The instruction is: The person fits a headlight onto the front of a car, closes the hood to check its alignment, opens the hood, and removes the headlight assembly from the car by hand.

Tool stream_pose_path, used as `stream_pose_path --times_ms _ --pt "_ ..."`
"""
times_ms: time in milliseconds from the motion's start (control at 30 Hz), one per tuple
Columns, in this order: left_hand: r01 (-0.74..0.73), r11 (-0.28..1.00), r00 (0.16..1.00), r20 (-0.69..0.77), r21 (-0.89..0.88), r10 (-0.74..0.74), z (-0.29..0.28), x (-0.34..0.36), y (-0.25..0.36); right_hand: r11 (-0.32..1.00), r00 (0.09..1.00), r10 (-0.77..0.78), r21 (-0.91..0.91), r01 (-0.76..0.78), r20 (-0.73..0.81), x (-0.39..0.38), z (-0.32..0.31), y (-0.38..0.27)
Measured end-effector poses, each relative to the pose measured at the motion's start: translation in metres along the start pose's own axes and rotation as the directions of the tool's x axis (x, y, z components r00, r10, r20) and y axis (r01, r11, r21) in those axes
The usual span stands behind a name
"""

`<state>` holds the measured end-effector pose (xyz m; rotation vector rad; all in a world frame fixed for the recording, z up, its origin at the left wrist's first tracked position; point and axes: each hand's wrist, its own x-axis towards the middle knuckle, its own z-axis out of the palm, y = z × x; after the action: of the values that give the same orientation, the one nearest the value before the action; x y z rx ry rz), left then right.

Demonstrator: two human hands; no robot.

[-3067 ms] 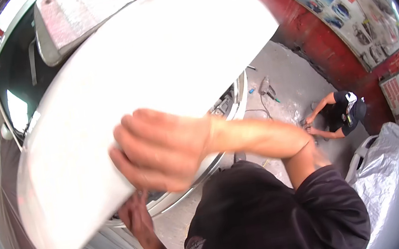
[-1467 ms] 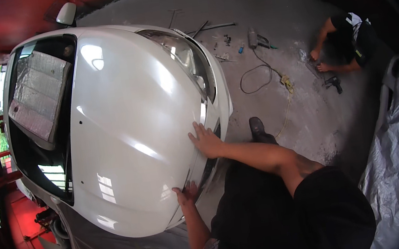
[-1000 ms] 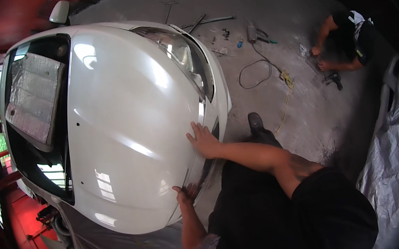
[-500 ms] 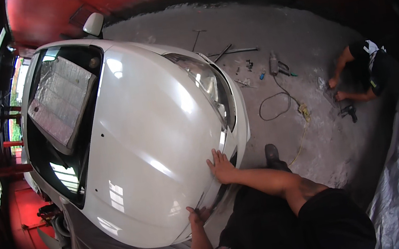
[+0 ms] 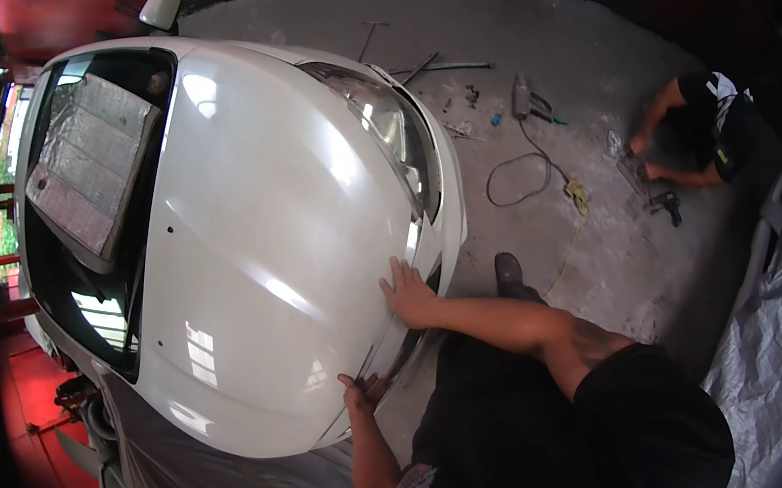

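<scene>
A white car's hood fills the middle of the view, and both hands rest at its front edge. My right hand lies with fingers spread on the hood's front edge, near the headlight. Closer to the hood's near corner, my left hand touches the same edge, its thumb apart and up on the panel. The fingers of that hand sit along the gap between hood and bumper and are partly in shadow. Neither hand holds a loose thing.
On the concrete floor lie a corded power tool, metal bars, small parts and a black drill. A crouching co-worker works at the right. Silver sheeting and grey plastic sheeting flank me.
My view has shifted, so the car and floor things appear farther left and higher. Both hands stay at the hood's front edge.
</scene>
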<state>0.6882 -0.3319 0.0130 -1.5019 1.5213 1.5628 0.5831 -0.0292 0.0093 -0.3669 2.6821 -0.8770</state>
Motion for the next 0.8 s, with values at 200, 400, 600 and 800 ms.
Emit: stream_pose_path --times_ms 200,400,600,800 --pt "-0.055 0.998 0.998 0.032 -0.015 0.055 -0.004 -0.001 -0.005 1.0 1.0 -0.01 -0.004 0.01 -0.021 -0.003 0.003 0.0" --pt "0.003 1.0 1.0 -0.02 0.017 -0.002 0.003 -0.008 0.001 0.999 1.0 -0.019 -0.038 0.018 -0.019 -0.001 0.007 0.001" --pt "-0.011 0.999 1.0 -0.004 0.038 0.011 -0.001 -0.002 0.001 0.999 1.0 0.003 -0.048 -0.004 -0.016 0.004 0.012 0.002" --pt "0.011 0.999 1.0 -0.018 -0.041 -0.012 0.003 -0.001 0.0 0.998 1.0 0.004 -0.061 -0.002 0.023 0.002 0.005 0.001"
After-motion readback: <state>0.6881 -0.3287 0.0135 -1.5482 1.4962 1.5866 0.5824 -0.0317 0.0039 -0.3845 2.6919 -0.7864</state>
